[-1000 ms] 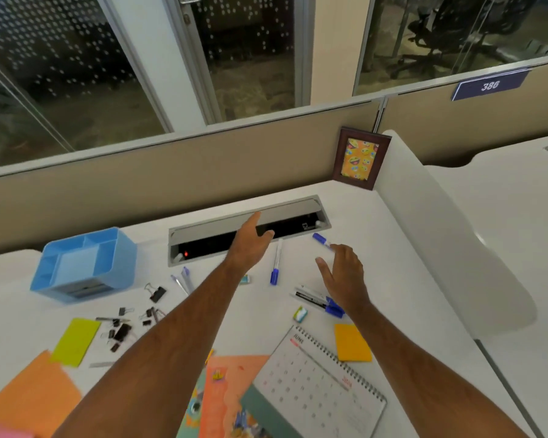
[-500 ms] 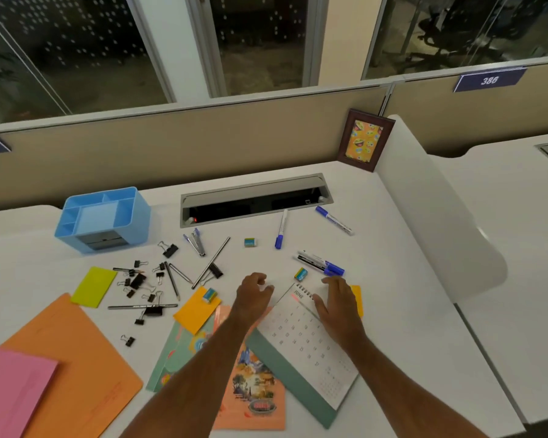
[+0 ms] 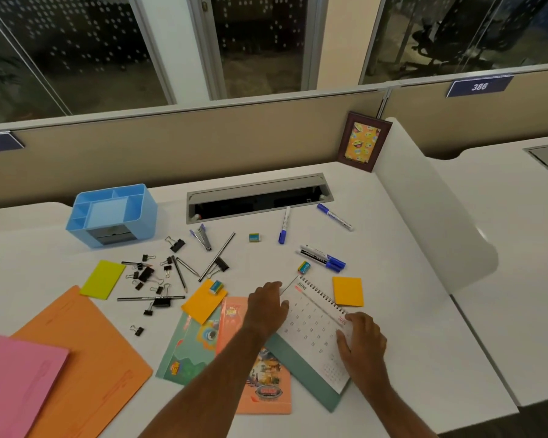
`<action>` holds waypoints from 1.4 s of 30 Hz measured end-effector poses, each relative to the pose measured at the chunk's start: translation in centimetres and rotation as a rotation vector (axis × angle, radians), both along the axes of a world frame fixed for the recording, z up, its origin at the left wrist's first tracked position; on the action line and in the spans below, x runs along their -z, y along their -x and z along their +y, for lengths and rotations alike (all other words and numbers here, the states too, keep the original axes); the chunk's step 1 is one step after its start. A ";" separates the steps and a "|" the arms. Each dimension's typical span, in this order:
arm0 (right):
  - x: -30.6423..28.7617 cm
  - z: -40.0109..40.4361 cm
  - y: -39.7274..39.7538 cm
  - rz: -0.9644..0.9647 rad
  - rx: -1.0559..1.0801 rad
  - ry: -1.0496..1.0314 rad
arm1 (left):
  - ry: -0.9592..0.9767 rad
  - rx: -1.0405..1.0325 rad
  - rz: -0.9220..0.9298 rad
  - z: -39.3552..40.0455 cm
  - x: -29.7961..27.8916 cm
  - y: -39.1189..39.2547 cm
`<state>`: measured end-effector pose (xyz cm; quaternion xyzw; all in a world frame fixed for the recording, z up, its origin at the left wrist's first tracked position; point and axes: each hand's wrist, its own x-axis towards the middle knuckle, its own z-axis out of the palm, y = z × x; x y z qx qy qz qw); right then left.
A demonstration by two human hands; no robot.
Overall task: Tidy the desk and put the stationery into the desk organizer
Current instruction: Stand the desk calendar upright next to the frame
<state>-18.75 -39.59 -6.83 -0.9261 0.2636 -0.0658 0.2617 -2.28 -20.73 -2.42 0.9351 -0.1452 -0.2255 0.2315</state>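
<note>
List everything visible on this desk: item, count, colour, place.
desk organizer: 1, blue, back left
markers: 4, white with blue caps, back right
erasers: 3, small, mid-desk
binder clips: many, black, left of centre
pencils: several, dark, among the clips
sticky pads: 3, one yellow, two orange
folders: 2, orange and pink, front left
booklets: 2, front centre
calendar: 1, white, front
photo frame: 1, brown, back corner
left hand: on the calendar's left edge
right hand: on its right side

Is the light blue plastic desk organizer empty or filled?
Empty: the light blue plastic desk organizer shows only bare blue compartments. Its drawer's inside is hidden.
</note>
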 end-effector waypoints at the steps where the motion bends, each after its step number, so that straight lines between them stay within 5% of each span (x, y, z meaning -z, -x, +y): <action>1: -0.2 0.1 0.6 0.010 0.046 0.010 | -0.003 0.005 0.003 0.0 -0.1 0.1; 8: -0.6 0.7 4.1 0.098 0.242 -0.068 | -0.004 -0.001 0.048 0.0 -0.6 0.7; 26: -3.9 3.1 2.9 0.009 0.616 -0.687 | 0.210 -0.261 0.231 1.1 -1.6 1.6; 42: -7.1 5.1 1.5 -0.162 0.486 -0.774 | 0.290 -0.387 0.300 4.5 -4.1 2.0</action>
